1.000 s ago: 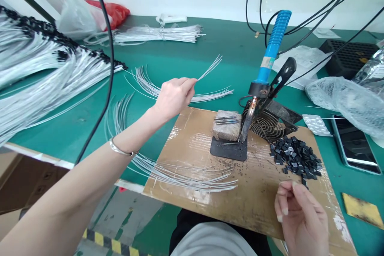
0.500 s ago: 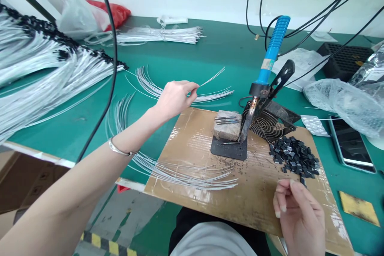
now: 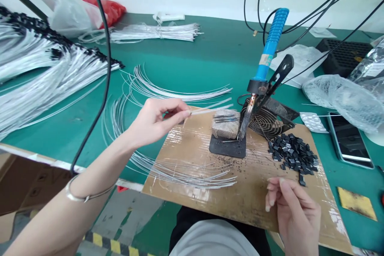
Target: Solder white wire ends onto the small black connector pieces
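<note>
Head view: left of the soldering iron [image 3: 271, 46], the left hand [image 3: 162, 119] pinches wires [image 3: 210, 110], likely for control; right hand [image 3: 295, 208] curled, grip unclear.

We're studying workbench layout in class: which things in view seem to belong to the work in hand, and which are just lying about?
Probably part of the work:
pale strands in the left hand
blue-handled iron
stone-like block
pile of black pieces

Apparently just lying about:
phone
red bag
clear plastic wrap
</note>
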A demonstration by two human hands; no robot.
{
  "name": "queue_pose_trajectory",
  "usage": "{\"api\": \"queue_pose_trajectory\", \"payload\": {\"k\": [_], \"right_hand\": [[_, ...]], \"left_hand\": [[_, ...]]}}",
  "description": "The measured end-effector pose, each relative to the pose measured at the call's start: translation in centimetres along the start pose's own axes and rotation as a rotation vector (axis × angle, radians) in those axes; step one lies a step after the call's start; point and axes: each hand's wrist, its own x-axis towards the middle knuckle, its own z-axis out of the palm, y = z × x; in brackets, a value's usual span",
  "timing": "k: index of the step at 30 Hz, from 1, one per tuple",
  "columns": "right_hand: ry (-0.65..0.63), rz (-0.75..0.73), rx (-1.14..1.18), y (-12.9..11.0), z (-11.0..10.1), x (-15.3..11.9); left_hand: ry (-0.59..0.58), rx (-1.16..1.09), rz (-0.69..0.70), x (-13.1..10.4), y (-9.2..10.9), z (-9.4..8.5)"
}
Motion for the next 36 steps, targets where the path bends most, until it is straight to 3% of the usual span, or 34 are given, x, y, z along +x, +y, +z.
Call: {"api": "queue_pose_trajectory", "payload": {"k": [3,5,8,13,16,19,22,26,28,33,36], "right_hand": [[-0.002,0.032,-0.078,-0.1,0.9,-0.5],[0.005,0.058,-0.093,-0.3,1.5,-0.6],[-0.061,0.014,-0.108,-0.2,1.8,-0.5],[-0.084,-0.009,-0.151,0.5,1.0,-0.3],[-0.063,0.018,-0.151,0.8,0.8,-0.5],[-0.022,0.071,-0.146,0.5,1.0,-0.9],[0.024,0.122,-0.139,-0.1,1.7,-1.1],[-0.052,0.113,-0.130,-0.9,2.9,-1.2],[-0.141,0.104,-0.115,-1.1,3.5,-1.2],[-0.472,0.049,-0.078,-0.7,4.4,-1.1],[-0.505,0.063,-0.074,-0.2,4.7,-1.2]], "left_hand": [[-0.089,-0.007,-0.009,-1.5,0.3,-0.2],[-0.011,0.103,-0.009,-1.3,-0.6,0.3],[0.156,0.274,-0.010,0.7,-3.1,1.6],[0.204,0.325,-0.034,4.4,-6.7,3.6],[0.213,0.315,-0.044,4.8,-6.3,3.8],[0.193,0.282,-0.059,3.3,-4.4,2.7],[0.040,0.225,-0.049,0.5,-1.8,0.7],[-0.407,-0.082,-0.047,-2.9,0.9,-1.3],[-0.538,-0.210,-0.056,-3.9,1.4,-1.4],[-0.621,-0.398,-0.030,-4.4,0.9,-0.1],[-0.616,-0.435,-0.043,-4.5,0.5,0.8]]}}
